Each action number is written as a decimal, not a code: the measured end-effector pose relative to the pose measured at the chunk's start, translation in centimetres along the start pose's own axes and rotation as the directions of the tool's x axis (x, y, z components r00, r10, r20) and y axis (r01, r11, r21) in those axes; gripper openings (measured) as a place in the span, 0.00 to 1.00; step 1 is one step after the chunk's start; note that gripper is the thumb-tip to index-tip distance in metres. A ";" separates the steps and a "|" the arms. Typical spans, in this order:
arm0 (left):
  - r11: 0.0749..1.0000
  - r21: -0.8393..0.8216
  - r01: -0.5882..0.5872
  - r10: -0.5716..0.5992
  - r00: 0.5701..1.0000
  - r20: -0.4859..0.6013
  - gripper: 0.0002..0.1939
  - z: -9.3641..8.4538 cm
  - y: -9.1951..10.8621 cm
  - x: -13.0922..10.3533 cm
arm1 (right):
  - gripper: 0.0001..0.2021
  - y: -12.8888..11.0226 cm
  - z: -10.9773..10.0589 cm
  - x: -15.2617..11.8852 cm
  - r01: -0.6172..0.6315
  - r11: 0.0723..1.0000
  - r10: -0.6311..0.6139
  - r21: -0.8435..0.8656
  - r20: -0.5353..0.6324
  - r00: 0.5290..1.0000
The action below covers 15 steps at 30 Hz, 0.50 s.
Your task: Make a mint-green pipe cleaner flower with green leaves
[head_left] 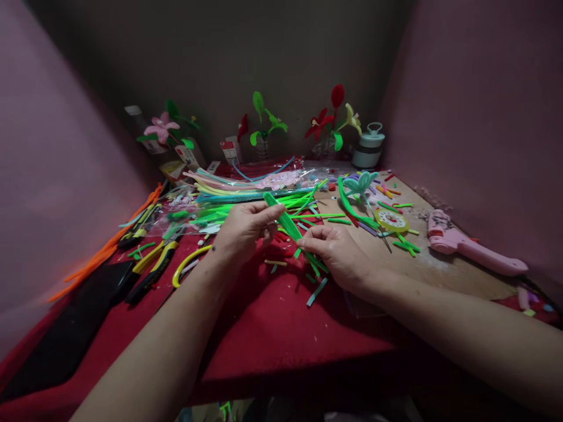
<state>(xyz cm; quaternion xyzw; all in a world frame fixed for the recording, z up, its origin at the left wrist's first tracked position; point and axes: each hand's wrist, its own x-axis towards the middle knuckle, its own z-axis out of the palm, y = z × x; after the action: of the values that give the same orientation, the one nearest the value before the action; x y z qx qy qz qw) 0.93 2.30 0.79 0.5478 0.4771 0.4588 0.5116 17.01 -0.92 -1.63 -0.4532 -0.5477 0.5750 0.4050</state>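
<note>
A flat green leaf of pipe cleaners (288, 226) slants between my two hands over the red cloth. My left hand (246, 228) pinches its upper part between thumb and fingers. Lower down, my right hand (336, 252) grips the narrow end, where loose green stems stick out below the fingers. Just beneath lie short pipe cleaner scraps (316, 292). Behind my left hand spreads a pile of green pipe cleaners (220, 212), beside a clear plastic bag of pastel ones (237, 183).
Pliers with yellow and black handles (152, 264) and orange pipe cleaners (105, 249) lie left. On the wooden board (409, 275) are a yellow-rimmed dial (392, 220) and a pink glue gun (475, 249). Pipe cleaner flowers (264, 123) and a lidded jar (368, 146) stand along the back.
</note>
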 end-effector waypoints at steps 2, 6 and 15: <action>0.994 0.104 0.023 -0.028 0.998 0.052 0.18 0.6 -0.1 -0.3 | 0.10 0.0 0.0 0.0 0.020 1.000 -0.020 0.013 -0.009 1.000; 0.984 0.159 0.074 -0.078 0.997 0.019 0.13 1.8 -0.1 -0.9 | 0.08 0.5 -0.1 0.3 0.046 0.998 -0.046 0.047 -0.002 0.999; 0.983 0.179 0.046 -0.041 0.999 -0.032 0.12 1.8 -0.2 -0.8 | 0.09 0.3 0.0 0.6 0.011 0.998 -0.009 0.056 -0.026 1.000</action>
<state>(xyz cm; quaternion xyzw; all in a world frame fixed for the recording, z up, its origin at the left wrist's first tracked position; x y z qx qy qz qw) 2.58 1.31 0.47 0.5747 0.5358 0.4102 0.4631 16.85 -0.34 -1.94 -0.4462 -0.5283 0.5823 0.4274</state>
